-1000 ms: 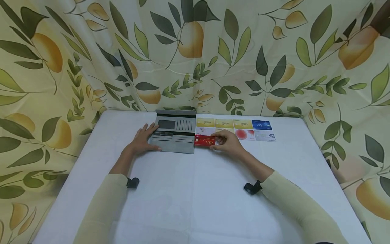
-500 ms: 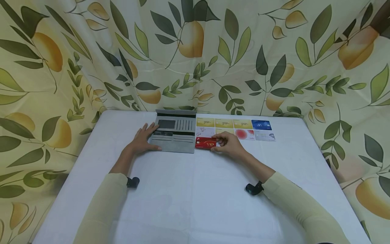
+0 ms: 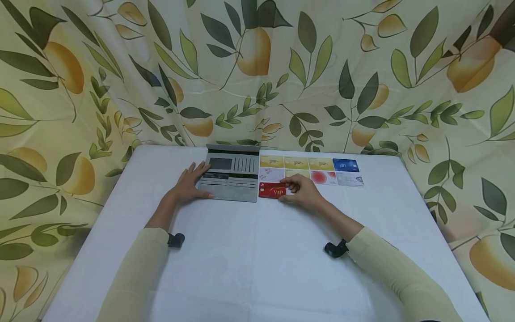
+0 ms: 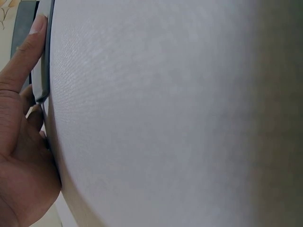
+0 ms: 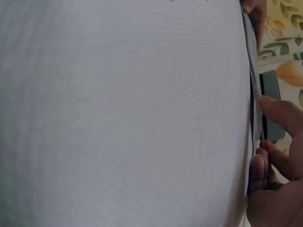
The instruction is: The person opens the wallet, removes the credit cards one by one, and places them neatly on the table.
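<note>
A grey wallet (image 3: 235,193) lies unfolded at the far side of the table, its card slots facing up. My left hand (image 3: 187,184) rests on its left edge, fingers spread; in the left wrist view the thumb (image 4: 29,49) lies along the wallet's near edge. Just right of the wallet is a red card (image 3: 272,190) marked VIP. My right hand (image 3: 303,192) pinches this card's right end between thumb and fingers. In the right wrist view the card shows only as a thin edge by the right hand (image 5: 279,189).
Two rows of cards lie behind the right hand, among them yellow cards (image 3: 295,162), a blue card (image 3: 345,165) and a card with a red circle (image 3: 322,177). A white cloth (image 3: 249,259) covers the table. A leaf-patterned curtain (image 3: 314,103) hangs behind it.
The red VIP card has moved slightly right and toward me, off the wallet's right edge, with my right hand still pinching it. My left hand has stayed in place.
</note>
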{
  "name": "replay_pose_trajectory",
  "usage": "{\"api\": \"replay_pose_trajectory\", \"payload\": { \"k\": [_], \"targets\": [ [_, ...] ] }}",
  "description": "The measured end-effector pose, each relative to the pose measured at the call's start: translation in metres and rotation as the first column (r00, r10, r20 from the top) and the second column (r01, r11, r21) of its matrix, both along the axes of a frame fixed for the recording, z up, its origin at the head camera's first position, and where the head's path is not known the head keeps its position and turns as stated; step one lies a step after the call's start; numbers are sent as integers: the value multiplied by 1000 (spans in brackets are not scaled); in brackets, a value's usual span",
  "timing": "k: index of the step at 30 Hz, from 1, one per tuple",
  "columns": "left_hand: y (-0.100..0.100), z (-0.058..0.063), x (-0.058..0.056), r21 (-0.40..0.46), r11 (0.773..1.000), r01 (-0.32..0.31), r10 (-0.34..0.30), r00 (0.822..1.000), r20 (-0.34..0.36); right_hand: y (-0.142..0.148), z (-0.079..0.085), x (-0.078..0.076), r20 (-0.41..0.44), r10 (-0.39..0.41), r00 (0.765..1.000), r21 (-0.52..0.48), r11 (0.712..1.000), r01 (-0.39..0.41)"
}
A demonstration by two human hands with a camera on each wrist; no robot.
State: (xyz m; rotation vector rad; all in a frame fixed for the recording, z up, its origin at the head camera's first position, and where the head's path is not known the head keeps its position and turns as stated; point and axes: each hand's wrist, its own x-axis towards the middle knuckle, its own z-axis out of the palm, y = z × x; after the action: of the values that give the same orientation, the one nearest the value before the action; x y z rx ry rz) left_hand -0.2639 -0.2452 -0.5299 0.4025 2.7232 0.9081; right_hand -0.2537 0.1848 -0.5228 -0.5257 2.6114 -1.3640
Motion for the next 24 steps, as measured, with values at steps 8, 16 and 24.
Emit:
{"api": "replay_pose_trajectory", "payload": {
  "k": [8,16,24],
  "targets": [
    [1,1,1,-3,1000,1,-1,1000,0,-1,2,2,-14,5,1000,28,1000,-5],
    [2,4,2,11,1000,1,0,1000,-9,-3,2,2,-38,19,999,101,995,-15],
    [2,3,2,-10,1000,-10,10,1000,12,-5,1,2,-49,29,998,122,992,-23]
  ]
}}
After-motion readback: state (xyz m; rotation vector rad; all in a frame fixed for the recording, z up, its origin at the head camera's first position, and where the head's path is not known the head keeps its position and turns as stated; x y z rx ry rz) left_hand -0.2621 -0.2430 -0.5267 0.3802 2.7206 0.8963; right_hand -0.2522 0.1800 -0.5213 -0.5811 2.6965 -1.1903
